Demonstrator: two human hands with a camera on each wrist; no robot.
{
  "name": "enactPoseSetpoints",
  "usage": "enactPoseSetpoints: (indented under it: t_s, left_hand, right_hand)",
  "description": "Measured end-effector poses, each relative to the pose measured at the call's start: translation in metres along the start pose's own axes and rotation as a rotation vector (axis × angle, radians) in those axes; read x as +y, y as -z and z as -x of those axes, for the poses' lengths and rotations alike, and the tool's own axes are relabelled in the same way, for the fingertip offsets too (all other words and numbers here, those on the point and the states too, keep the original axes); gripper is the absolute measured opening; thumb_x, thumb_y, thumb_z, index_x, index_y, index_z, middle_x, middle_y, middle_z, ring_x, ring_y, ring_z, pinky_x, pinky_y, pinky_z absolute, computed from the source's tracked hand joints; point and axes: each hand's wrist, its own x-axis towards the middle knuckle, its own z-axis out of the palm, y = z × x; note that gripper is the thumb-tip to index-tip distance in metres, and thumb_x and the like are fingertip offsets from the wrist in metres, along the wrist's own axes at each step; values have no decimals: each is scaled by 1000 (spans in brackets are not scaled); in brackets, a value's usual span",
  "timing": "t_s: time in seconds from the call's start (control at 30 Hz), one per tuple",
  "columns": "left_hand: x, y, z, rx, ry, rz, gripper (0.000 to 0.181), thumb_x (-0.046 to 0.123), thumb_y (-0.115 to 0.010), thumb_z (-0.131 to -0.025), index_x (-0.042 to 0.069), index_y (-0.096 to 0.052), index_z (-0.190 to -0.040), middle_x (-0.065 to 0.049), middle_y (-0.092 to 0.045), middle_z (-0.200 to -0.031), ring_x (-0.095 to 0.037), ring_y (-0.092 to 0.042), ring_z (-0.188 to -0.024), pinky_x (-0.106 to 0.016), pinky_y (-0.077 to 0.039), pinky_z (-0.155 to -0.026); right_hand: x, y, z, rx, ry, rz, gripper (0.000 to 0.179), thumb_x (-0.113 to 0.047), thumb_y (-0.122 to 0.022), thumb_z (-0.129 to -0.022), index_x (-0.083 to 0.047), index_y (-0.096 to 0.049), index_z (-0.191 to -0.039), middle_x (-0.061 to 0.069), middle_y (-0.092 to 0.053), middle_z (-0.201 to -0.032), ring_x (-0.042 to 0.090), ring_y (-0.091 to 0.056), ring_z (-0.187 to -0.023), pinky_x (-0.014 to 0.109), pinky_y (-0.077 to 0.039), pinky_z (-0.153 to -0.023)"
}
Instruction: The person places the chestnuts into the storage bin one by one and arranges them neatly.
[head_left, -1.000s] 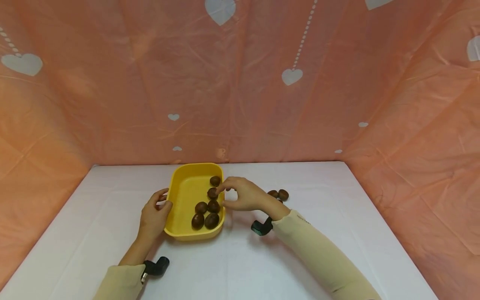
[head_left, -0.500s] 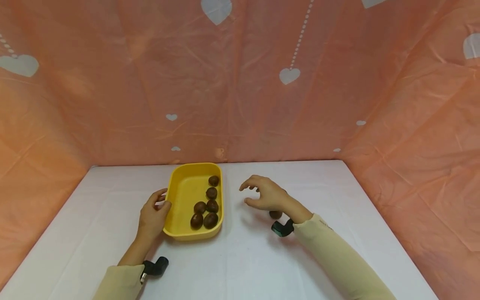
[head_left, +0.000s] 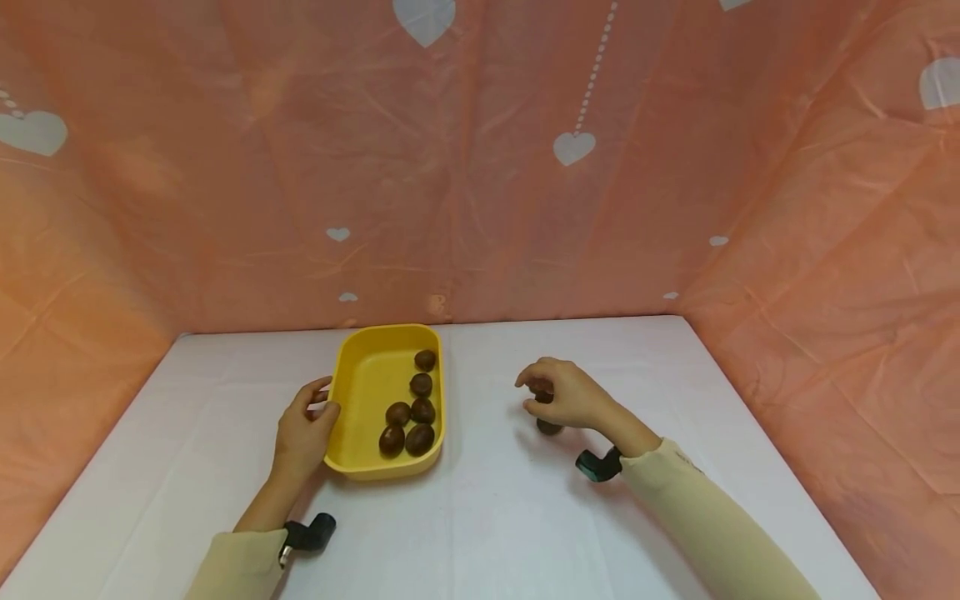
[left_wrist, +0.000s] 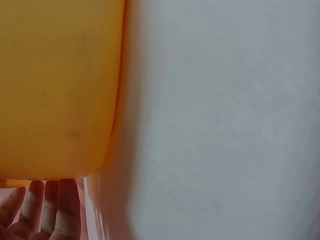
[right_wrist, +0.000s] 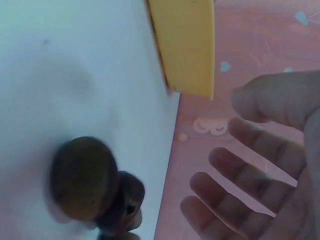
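My left hand [head_left: 302, 433] holds the left side of a yellow tray [head_left: 358, 408], with the thumb at its rim. In the left wrist view the fingers [left_wrist: 69, 215] meet the tray wall and their tips are hidden. Several shiny brown chestnuts [head_left: 420, 439] lie in the tray, mostly along its right side. Over on the right, my right hand [head_left: 573, 398] hovers above a small group of loose chestnuts [head_left: 550, 427], partly covering them. The right wrist view shows those chestnuts [right_wrist: 84, 179] apart from the spread fingers [right_wrist: 240, 175], which hold nothing.
A white cloth covers the table [head_left: 480, 533]. Behind it and at both sides hangs a pink-orange curtain [head_left: 465, 192] with pale hearts. Each wrist carries a small black camera [head_left: 311, 532].
My right hand has moved right, from over the tray's right edge to the loose chestnuts. The left hand stays at the tray.
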Motion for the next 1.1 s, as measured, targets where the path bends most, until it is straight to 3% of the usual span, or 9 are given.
enactPoseSetpoints:
  t_s: [0.2,0.4,0.63,0.87,1.1]
  left_hand:
    - [1,1,0,-14,1,3,46,19,-50,-96,15,-46,-141,-17,-55,-131,-29,-58,-109,-10,-41,-71]
    - [1,1,0,-13,1,0,46,19,-50,-95,15,-46,-141,-16,-56,-131,-28,-58,-108,-9,-41,-71]
    - [2,1,0,-7,-3,-1,46,19,-50,-95,14,-47,-140,-16,-56,-130,-28,-58,-107,-10,-42,-70]
    - [2,0,-1,8,-15,3,45,19,-50,-94,14,-48,-139,-16,-58,-128,-27,-59,-105,-10,-42,-70]
    - [1,-1,0,12,-15,8,45,18,-51,-94,14,-49,-139,-16,-58,-128,-26,-59,-104,-10,-42,-70]
  right_hand:
    - [7,1,12,-12,-33,-21,23,-11,-70,-80,-6,-69,-102,4,-63,-85,17,-57,-76,25,-47,-68]
    - [11,-3,23,-9,-94,-19,20,-11,-70,-76,-9,-70,-96,2,-66,-86,19,-60,-79,25,-49,-67]
    - [16,-8,34,10,-153,51,18,-12,-71,-76,-12,-71,-94,-3,-69,-90,16,-60,-77,24,-47,-66]
    - [22,-15,39,26,-155,130,22,-12,-73,-74,-13,-71,-96,-4,-69,-94,13,-58,-77,26,-48,-69]
    - [22,-17,40,-17,-207,147,25,-11,-71,-74,-12,-70,-99,-1,-67,-91,13,-56,-78,30,-47,-70]
